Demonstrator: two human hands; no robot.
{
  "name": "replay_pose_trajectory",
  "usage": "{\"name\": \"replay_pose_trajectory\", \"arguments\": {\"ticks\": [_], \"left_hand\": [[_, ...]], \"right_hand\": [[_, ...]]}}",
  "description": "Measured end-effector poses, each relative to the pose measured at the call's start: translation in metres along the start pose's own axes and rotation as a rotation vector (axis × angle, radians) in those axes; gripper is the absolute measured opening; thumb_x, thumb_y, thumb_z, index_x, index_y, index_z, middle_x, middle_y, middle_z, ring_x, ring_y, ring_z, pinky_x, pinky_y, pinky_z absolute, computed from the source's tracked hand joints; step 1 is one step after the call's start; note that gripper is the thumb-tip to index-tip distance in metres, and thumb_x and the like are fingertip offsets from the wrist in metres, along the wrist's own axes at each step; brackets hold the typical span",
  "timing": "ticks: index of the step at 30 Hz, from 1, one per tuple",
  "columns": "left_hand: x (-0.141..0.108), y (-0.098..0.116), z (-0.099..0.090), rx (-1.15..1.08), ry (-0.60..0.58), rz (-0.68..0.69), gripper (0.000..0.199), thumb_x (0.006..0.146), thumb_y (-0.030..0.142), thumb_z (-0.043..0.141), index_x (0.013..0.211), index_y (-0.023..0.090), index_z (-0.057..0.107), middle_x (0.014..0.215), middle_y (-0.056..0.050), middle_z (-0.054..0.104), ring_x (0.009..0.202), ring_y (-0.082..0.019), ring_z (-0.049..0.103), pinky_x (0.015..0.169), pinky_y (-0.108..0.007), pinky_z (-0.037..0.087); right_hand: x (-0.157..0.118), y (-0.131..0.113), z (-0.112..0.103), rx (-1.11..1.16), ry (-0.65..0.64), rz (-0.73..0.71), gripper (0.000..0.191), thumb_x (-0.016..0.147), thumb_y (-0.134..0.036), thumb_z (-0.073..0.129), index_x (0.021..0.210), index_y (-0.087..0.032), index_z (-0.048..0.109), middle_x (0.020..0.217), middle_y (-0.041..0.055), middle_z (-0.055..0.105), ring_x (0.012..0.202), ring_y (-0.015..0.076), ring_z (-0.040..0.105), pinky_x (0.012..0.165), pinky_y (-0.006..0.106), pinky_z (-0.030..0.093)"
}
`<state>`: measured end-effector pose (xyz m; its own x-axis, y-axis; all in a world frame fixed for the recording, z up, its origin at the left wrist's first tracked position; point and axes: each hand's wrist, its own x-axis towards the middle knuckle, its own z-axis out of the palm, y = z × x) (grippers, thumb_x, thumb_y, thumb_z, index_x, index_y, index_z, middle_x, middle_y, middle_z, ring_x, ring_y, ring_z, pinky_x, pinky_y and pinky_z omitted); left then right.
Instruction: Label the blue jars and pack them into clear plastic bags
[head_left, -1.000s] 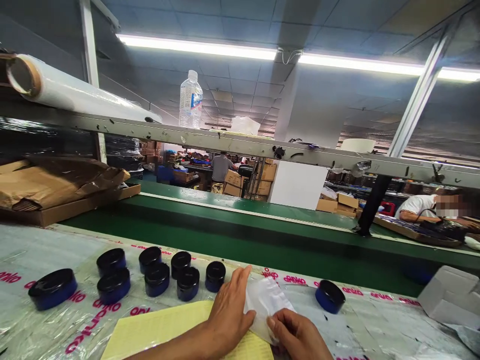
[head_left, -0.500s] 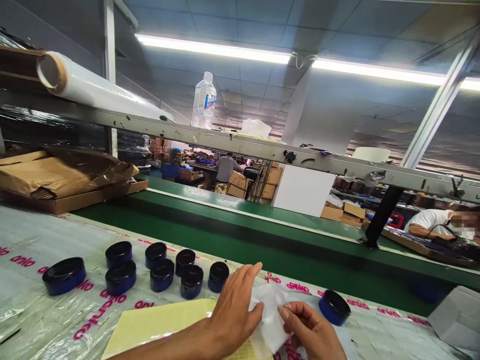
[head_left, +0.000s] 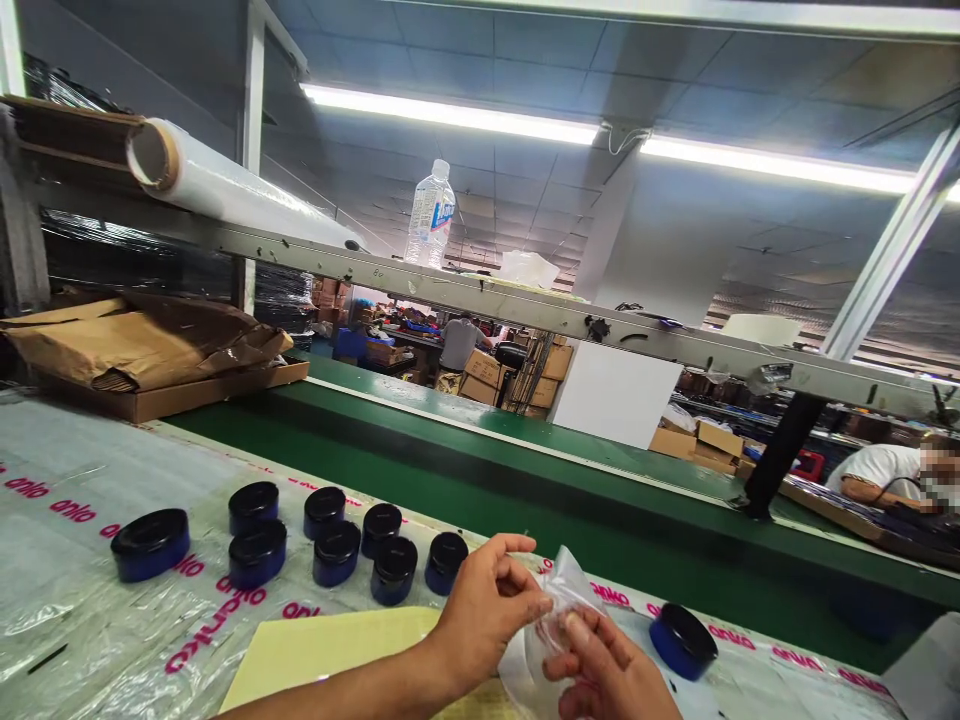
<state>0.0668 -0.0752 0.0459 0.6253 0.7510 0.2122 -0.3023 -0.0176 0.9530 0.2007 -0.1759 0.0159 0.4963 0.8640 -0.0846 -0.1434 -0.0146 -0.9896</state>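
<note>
A small clear plastic bag [head_left: 564,580] is held up between both hands at the lower middle. My left hand [head_left: 491,605] pinches its left side between thumb and fingers. My right hand [head_left: 600,660] grips the bag from the right with curled fingers. Beneath the hands lies a yellow sheet [head_left: 322,650], partly covered by my left forearm. Several round black-topped blue containers stand left of the hands, the nearest being one container [head_left: 446,562]. Another such container [head_left: 683,641] stands to the right of my right hand.
A green conveyor belt [head_left: 480,470] runs behind the work surface. Brown paper [head_left: 150,340] lies in a carton at left. Above, a rail shelf holds a bottle [head_left: 430,215] and a film roll [head_left: 240,190]. A person in white [head_left: 874,470] is at far right.
My left hand has gone from flat, extended fingers to a pinch on the bag. The bag now stands up bunched between the hands. The view has shifted slightly, moving the scene rightward.
</note>
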Motion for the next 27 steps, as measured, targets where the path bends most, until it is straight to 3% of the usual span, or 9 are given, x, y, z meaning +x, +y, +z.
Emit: {"name": "replay_pose_trajectory", "arguments": {"ticks": [5,10,14,20,22,27], "left_hand": [[-0.004,0.007,-0.001,0.067,-0.006,-0.001,0.048,0.067,0.017,0.079,0.113,0.013,0.064,0.072,0.002,0.065,0.070,-0.016,0.060,0.072,-0.028,0.045],[0.002,0.003,-0.007,0.040,-0.023,0.000,0.051,0.069,0.020,0.079,0.117,0.012,0.062,0.072,0.004,0.063,0.067,-0.014,0.056,0.068,-0.027,0.042],[0.002,0.001,-0.013,0.055,-0.030,0.002,0.048,0.074,0.020,0.075,0.119,0.012,0.060,0.073,0.003,0.063,0.067,-0.015,0.058,0.069,-0.027,0.043],[-0.004,0.009,-0.018,0.170,0.018,0.103,0.052,0.074,0.020,0.079,0.123,0.017,0.061,0.106,-0.007,0.069,0.091,-0.021,0.065,0.087,-0.034,0.048],[-0.004,0.015,-0.020,0.116,-0.029,0.098,0.055,0.072,0.019,0.080,0.124,0.016,0.060,0.096,-0.004,0.070,0.089,-0.020,0.066,0.090,-0.034,0.047],[-0.002,0.022,-0.028,-0.082,-0.096,-0.036,0.063,0.067,0.020,0.081,0.123,0.012,0.056,0.076,0.002,0.068,0.072,-0.016,0.063,0.075,-0.030,0.047]], "right_hand": [[-0.001,-0.014,0.003,-0.117,0.120,-0.099,0.068,0.061,-0.078,0.078,0.091,-0.016,0.076,0.057,-0.0021,0.059,0.042,0.0116,0.048,0.041,0.024,0.036],[-0.004,-0.021,0.013,-0.141,0.120,-0.121,0.068,0.059,-0.075,0.080,0.094,-0.017,0.077,0.056,-0.0021,0.056,0.045,0.0126,0.047,0.041,0.025,0.037],[0.000,-0.022,0.018,-0.166,0.077,-0.139,0.061,0.063,-0.076,0.078,0.077,-0.017,0.069,0.050,-0.0031,0.054,0.040,0.0096,0.043,0.040,0.023,0.030],[0.008,-0.024,0.028,-0.113,0.059,-0.090,0.063,0.061,-0.077,0.079,0.069,-0.017,0.064,0.052,-0.0036,0.052,0.044,0.0086,0.043,0.040,0.020,0.031],[0.009,-0.025,0.034,-0.092,0.038,-0.082,0.063,0.062,-0.077,0.078,0.073,-0.016,0.067,0.053,-0.0029,0.053,0.045,0.0095,0.044,0.039,0.020,0.031],[0.012,-0.022,0.048,-0.059,-0.019,-0.087,0.062,0.066,-0.077,0.076,0.078,-0.016,0.069,0.054,-0.0035,0.052,0.045,0.0093,0.042,0.038,0.020,0.032]]}}
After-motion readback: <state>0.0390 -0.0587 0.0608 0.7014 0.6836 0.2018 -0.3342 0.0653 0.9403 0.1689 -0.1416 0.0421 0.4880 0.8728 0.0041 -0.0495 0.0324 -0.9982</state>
